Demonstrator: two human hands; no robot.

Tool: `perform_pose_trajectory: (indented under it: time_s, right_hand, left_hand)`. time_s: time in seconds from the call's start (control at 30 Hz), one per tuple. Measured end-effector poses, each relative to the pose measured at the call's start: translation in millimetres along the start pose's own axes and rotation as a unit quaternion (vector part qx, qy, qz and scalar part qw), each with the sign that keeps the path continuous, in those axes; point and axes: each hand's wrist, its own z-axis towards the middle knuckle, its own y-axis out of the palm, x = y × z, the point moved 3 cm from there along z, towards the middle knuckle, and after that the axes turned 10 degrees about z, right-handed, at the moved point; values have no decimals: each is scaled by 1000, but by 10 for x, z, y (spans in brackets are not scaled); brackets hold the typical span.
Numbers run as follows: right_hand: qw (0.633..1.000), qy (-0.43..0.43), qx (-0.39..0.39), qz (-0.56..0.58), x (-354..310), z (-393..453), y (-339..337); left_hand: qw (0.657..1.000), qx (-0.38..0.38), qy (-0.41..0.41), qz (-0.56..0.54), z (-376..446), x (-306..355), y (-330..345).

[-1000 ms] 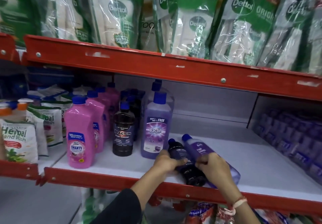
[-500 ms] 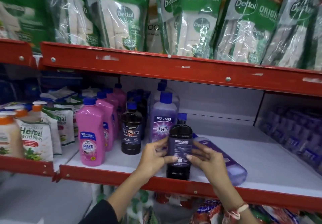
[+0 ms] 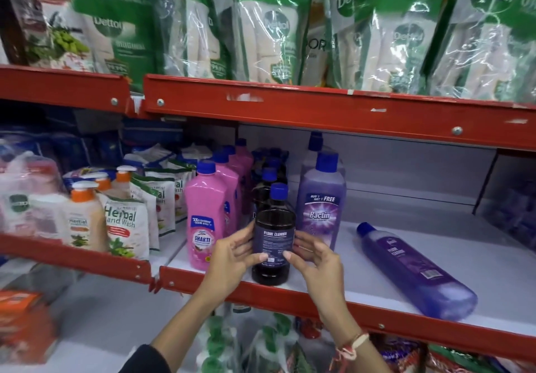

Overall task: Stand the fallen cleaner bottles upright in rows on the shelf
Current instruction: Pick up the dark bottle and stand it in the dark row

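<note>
At the far left, on a neighbouring shelf section, stood herbal hand-wash pouches [image 3: 123, 229] and orange-capped pump bottles [image 3: 84, 216], no part of this job. Next came a row of pink bottles [image 3: 204, 222] running front to back, all upright. The left hand [image 3: 235, 253] pressed fingers and thumb against the left side of the dark floor cleaner bottle [image 3: 274, 233], which stood upright at the front lip of the white shelf [image 3: 377, 280], its base apparently down on the board, though the fingers hid part of it. The right hand [image 3: 311, 256] matched it on the other side, fingertips on the label, so both hands were closed on the one bottle, probably to square it in line with the dark bottles [image 3: 268, 175] behind it and keep it from toppling off the edge. Just behind the right hand stood the tall lilac Bactin bottle [image 3: 320, 204], heading its own row. Further right, well apart from the hands, the purple bottle [image 3: 414, 268] lay flat on its side, cap toward the back; it looked like the one left to stand up, most likely in front of the lilac row.
</note>
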Motion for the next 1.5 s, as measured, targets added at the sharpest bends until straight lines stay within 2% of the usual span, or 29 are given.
perform_pose_trajectory:
  time_s: [0.17,0.23,0.37,0.5,0.6,0.73,0.83,1.03,1.23,1.4,1.5]
  right_hand:
    - [994,-30,65,-80,88,-170,67]
    - [992,-39,63,-98,103,-228,115]
    - [996,-8,-34,-88,104,-184,266]
    - [984,14,-115,-135,51,-47,283]
    - [976,27,-139,-165,91,43,282]
    - [973,55,-159,-158,138,100,325]
    - [972,69,-179,-137,197,121,370]
    - [977,39,-142,-153,220,122,334]
    - [974,3,-110,-196,185,59,344]
    - [971,-7,-97,-219,130,-10,380]
    - [975,-4,-90,-201,62,-67,375]
  left_hand:
    - [999,21,14,39,-95,-57,-1]
    - [999,33,5,41,-92,-61,-30]
    - [999,18,-29,20,-11,-102,-94]
    - [1000,12,-26,11,14,-133,-143]
    - [999,11,-24,21,24,-153,-158]
    - [1000,-16,-21,15,22,-144,-91]
    - [998,-21,-20,52,41,-187,-94]
    - [998,0,-18,66,23,-202,-117]
    - [989,13,-2,148,-27,-232,-127]
    - [992,30,-1,121,-75,-193,-84]
    - [990,81,21,114,-174,-130,-63]
